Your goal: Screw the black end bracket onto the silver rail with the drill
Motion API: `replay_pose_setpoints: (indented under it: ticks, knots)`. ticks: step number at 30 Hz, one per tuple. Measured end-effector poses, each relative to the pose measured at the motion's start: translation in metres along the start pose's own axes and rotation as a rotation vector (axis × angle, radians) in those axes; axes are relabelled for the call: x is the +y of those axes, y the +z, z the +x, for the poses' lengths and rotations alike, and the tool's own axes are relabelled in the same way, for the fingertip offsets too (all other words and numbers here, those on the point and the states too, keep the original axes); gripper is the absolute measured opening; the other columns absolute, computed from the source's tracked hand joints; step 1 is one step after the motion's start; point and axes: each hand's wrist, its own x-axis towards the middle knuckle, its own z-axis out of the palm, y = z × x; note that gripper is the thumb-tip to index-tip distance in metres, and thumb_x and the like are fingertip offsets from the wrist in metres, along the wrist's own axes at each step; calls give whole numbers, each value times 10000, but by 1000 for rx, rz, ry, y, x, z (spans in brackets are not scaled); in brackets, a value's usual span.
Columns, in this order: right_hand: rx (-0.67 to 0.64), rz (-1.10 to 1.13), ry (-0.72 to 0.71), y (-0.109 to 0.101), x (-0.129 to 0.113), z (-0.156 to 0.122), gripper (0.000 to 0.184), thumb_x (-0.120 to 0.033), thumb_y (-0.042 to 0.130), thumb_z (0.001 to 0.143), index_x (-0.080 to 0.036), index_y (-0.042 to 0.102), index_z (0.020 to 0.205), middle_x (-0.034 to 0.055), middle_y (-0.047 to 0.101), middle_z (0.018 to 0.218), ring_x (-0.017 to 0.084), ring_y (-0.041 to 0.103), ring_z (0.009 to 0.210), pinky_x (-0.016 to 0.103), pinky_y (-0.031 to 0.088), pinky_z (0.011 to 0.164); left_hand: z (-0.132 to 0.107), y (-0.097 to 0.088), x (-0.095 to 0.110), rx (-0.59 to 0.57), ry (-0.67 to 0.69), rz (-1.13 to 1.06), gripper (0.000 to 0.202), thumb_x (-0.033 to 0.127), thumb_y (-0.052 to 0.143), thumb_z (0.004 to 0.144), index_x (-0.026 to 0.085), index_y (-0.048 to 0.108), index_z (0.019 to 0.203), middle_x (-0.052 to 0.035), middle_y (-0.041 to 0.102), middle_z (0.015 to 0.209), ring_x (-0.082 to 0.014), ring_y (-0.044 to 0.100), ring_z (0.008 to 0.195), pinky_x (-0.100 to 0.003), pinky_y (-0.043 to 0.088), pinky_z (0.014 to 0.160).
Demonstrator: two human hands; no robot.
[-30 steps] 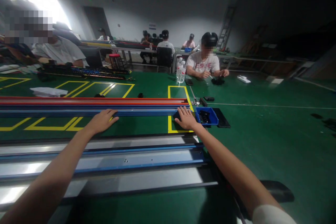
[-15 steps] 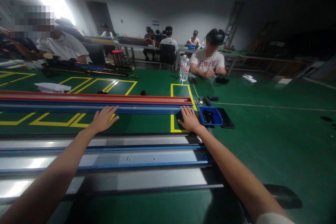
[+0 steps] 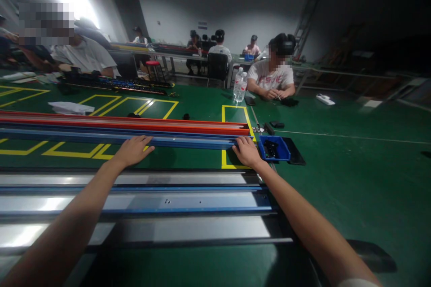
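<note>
My left hand [image 3: 134, 151] lies over the near side of a long blue metal rail [image 3: 195, 141], its fingers bent over the top and its thumb pointing right. Close to the rail's right end, my right hand [image 3: 248, 152] grips it the same way, fingers curled over the upper edge. The fingertips of both hands are partly hidden behind the rail. Right behind the blue rail runs a parallel orange-red rail [image 3: 188, 124]. Nearer to me, beneath my forearms, lie several wide silver profiles, one with blue edges [image 3: 215, 202].
A blue bin [image 3: 288, 154] with small black parts stands just right of my right hand, beside a black flat object [image 3: 296, 151]. Farther back are water bottles [image 3: 240, 86] and a seated co-worker [image 3: 273, 71]. Yellow tape [image 3: 222, 159] marks the green tabletop [image 3: 353, 179].
My fingers have bent more over the blue rail, and its near face looks slightly tilted against the orange-red rail. The whole view has shifted a little.
</note>
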Motion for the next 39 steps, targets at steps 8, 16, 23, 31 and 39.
replay_pose_setpoints:
  ticks: [8, 16, 23, 31, 39]
  knots:
    - [25, -28, 100, 3, 0, 2, 534, -374, 315, 1079, -88, 470, 1502, 180, 462, 1555, 309, 387, 1438, 432, 275, 1185, -6, -14, -4, -54, 32, -60, 717, 571, 318, 954, 91, 609, 1398, -218, 643, 1385, -383, 586, 1291, -475, 427, 1080]
    - [-101, -44, 97, 4, -2, 0, 542, -391, 269, 1093, -150, 448, 1544, 111, 416, 1616, 283, 346, 1507, 471, 222, 1222, -11, -24, 2, -53, -42, -101, 610, 574, 344, 945, 164, 692, 1233, -203, 676, 1326, -435, 590, 1251, -622, 412, 1025]
    - [-146, -46, 53, -9, -3, -3, 441, -378, 347, 1098, -168, 558, 1424, 147, 608, 1432, 289, 540, 1337, 489, 354, 1150, -6, -33, 7, -94, 12, -162, 634, 620, 283, 944, 137, 684, 1034, -201, 737, 1073, -369, 694, 1029, -456, 503, 935]
    - [-140, -58, 4, -12, -2, -7, 352, -360, 634, 1008, -171, 614, 1304, 105, 625, 1310, 244, 649, 1123, 463, 557, 955, -6, -41, 10, -139, -11, -184, 611, 634, 258, 942, 200, 682, 871, -168, 743, 932, -374, 705, 923, -453, 521, 831]
    - [-164, -49, 16, -15, -3, -9, 367, -408, 576, 1031, -164, 613, 1303, 105, 643, 1294, 255, 630, 1169, 500, 481, 1039, -7, -40, 9, -192, -26, -136, 615, 615, 258, 958, 190, 699, 912, -164, 752, 922, -356, 703, 933, -424, 521, 841]
